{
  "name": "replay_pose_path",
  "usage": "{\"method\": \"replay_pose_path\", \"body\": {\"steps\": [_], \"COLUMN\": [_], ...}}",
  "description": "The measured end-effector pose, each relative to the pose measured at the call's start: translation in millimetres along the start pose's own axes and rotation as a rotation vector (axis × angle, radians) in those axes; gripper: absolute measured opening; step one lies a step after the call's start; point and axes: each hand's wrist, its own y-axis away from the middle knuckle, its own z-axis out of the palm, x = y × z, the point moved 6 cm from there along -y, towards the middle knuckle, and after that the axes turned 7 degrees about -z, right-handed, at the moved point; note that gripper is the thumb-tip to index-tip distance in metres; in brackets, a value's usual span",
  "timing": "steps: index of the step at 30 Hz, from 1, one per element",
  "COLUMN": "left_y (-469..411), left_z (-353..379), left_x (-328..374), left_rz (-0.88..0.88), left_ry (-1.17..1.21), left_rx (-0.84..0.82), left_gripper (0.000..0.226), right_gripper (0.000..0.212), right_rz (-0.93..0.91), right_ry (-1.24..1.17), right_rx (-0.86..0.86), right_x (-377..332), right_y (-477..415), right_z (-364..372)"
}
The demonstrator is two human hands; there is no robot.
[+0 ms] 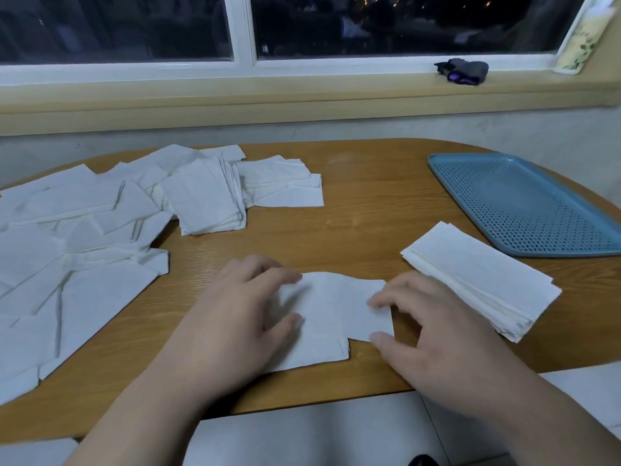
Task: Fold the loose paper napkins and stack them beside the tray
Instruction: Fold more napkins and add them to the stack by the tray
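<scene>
A white paper napkin [331, 314] lies partly folded on the wooden table [369, 210] near its front edge. My left hand [235, 317] pinches its left side between thumb and fingers. My right hand [433, 327] grips its right edge, fingertips on top and thumb at the lower corner. A neat stack of folded napkins [484, 280] lies right of my hands, just in front of the blue perforated tray [524, 203]. Several loose napkins [84, 247] are spread over the table's left side, with a rough pile [208, 196] at the back.
A window sill runs behind the table with a dark crumpled object [463, 71] on it. The tray sits at the table's right rim. Pale floor tiles [319, 432] show beyond the near edge of the table.
</scene>
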Motion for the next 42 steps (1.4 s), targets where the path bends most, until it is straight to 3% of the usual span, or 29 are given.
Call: {"method": "replay_pose_path", "body": {"steps": [2, 5, 10, 18, 23, 28, 34, 36, 39, 42], "left_y": [3, 5, 7, 10, 11, 13, 18, 25, 33, 38], "left_z": [3, 4, 0, 1, 0, -10, -43, -52, -61, -64], "left_x": [2, 3, 7, 7, 6, 5, 6, -2, -17, -27], "left_rz": [0.050, 0.093, 0.116, 0.115, 0.115, 0.119, 0.059, -0.064, -0.264, -0.367], "left_ry": [-0.001, 0.009, 0.049, 0.025, 0.037, 0.087, 0.258, 0.395, 0.628, 0.745], "left_rx": [-0.061, -0.089, -0.057, -0.087, -0.091, -0.025, 0.240, 0.291, 0.295, 0.230], "left_gripper": [0.035, 0.035, 0.042, 0.043, 0.042, 0.049, 0.009, 0.017, 0.005, 0.023], "right_gripper": [0.025, 0.002, 0.021, 0.010, 0.023, 0.015, 0.006, 0.005, 0.035, 0.043], "right_rz": [-0.044, -0.073, -0.099, -0.129, -0.146, -0.053, -0.077, -0.101, -0.121, -0.076], "right_ry": [0.046, 0.091, 0.099, 0.134, 0.217, -0.105, -0.361, -0.550, -0.777, -0.796], "right_rx": [-0.078, -0.040, 0.033, -0.024, 0.009, 0.167, 0.303, 0.344, 0.280, 0.316], "right_x": [0, -1, -2, -6, -8, -14, -36, -46, -62, -73], "right_y": [2, 0, -4, -4, -7, -8, -17, -21, -27, -34], "right_z": [6, 7, 2, 8, 11, -13, -31, -29, -14, -8]}}
